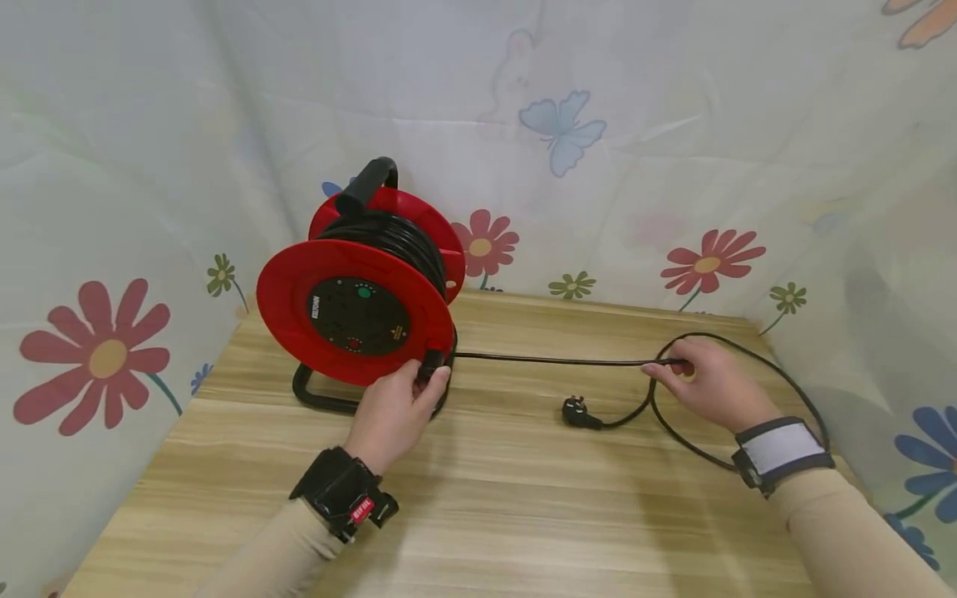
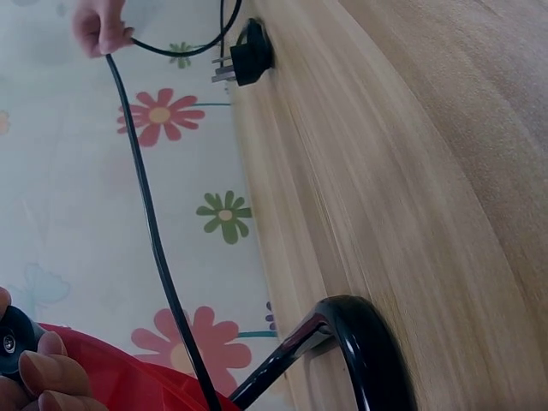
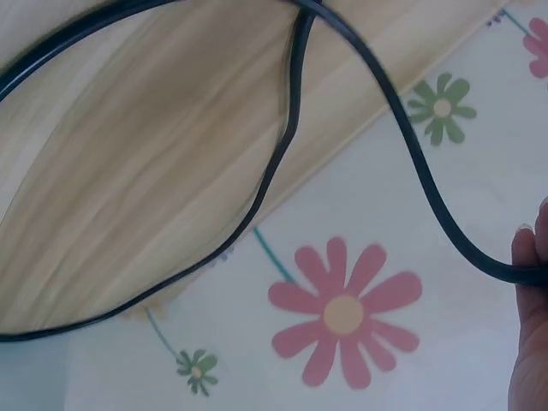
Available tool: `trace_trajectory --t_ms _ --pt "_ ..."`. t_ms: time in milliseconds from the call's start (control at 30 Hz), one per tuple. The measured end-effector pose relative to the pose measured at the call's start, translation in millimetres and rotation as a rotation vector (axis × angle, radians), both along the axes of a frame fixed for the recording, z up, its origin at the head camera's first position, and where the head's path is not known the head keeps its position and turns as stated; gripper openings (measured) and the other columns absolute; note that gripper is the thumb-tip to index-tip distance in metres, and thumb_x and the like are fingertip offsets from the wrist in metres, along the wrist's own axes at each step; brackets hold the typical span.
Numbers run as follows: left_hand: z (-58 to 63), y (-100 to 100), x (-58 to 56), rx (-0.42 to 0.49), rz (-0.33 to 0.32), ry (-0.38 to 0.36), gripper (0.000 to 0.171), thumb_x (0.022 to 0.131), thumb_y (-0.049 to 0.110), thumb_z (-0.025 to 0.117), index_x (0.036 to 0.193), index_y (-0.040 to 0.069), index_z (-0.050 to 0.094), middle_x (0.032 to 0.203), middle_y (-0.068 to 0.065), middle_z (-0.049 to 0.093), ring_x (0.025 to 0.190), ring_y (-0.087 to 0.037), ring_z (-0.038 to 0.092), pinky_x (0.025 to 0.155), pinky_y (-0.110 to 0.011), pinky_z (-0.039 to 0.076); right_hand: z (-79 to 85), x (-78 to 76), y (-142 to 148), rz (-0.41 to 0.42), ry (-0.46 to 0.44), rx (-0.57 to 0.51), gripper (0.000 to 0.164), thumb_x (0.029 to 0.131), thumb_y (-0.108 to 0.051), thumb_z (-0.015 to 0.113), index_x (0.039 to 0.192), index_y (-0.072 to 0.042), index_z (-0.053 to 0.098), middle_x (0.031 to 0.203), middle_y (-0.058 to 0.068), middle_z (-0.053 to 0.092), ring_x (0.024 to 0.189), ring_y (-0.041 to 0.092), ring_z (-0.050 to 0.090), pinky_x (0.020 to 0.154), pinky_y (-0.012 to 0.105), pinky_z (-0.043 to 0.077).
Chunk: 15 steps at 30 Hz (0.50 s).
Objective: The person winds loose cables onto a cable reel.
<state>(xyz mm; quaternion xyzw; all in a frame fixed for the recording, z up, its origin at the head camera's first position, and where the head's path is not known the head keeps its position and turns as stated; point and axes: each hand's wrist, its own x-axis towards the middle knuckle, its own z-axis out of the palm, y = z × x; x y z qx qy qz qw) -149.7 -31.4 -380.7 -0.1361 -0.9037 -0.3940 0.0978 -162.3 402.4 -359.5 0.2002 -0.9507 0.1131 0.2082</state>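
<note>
A red cable reel [image 1: 359, 307] wound with black cable stands upright on its black frame [image 1: 321, 400] at the back left of the wooden table [image 1: 486, 498]. My left hand [image 1: 426, 378] grips the small black crank knob [image 1: 432, 362] at the reel's lower rim; its fingers [image 2: 38, 377] show beside the red rim [image 2: 111, 381]. The black cable [image 1: 553, 360] runs taut from the reel to my right hand [image 1: 665, 370], which pinches it. Past that hand the cable loops round my wrist and ends in a black plug [image 1: 579, 413] lying on the table. One fingertip [image 3: 527, 253] holds the cable [image 3: 445, 214].
A floral cloth [image 1: 673, 166] walls the table at the back and on both sides. The reel's black carry handle [image 1: 366, 184] sticks up at the top. The slack cable loop [image 1: 785, 382] lies by the table's right edge.
</note>
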Motion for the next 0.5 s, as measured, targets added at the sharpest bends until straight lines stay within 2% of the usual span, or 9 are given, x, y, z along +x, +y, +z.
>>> trace_trajectory --t_ms 133,267,400,500 --pt "-1.5 0 -1.4 0.007 -0.001 0.005 0.040 0.097 0.050 0.050 0.076 0.015 0.052 0.058 0.002 0.047 0.053 -0.017 0.046 0.049 -0.032 0.035 6.1 6.3 11 -0.056 0.012 -0.011 0.039 0.081 -0.028 0.080 0.066 -0.018 0.045 0.068 -0.001 0.040 0.064 0.015 0.037 0.058 0.033 0.032" --pt "-1.3 0 -2.1 0.017 -0.002 0.003 0.039 0.097 0.048 0.051 0.076 0.015 0.052 0.058 0.001 0.047 0.052 -0.017 0.046 0.048 -0.032 0.035 7.5 8.5 17 -0.098 -0.031 -0.070 0.042 0.082 -0.035 0.078 0.065 -0.017 0.044 0.071 0.000 0.039 0.066 0.017 0.038 0.057 0.033 0.030" --pt "0.5 0 -1.7 0.016 -0.004 -0.011 0.039 0.097 0.048 0.051 0.076 0.015 0.052 0.058 0.001 0.047 0.053 -0.017 0.046 0.049 -0.032 0.034 6.9 8.0 22 -0.127 -0.084 -0.123 0.031 0.085 -0.036 0.075 0.073 -0.015 0.055 0.073 0.000 0.051 0.065 0.018 0.044 0.054 0.032 0.034" --pt "-0.1 -2 -1.7 0.014 -0.005 -0.015 0.040 0.097 0.048 0.050 0.076 0.015 0.052 0.058 0.001 0.047 0.053 -0.017 0.046 0.049 -0.032 0.033 3.6 8.2 29 -0.134 -0.105 -0.124 0.024 0.088 -0.032 0.072 0.084 -0.011 0.062 0.078 0.003 0.059 0.070 0.021 0.052 0.060 0.038 0.041"
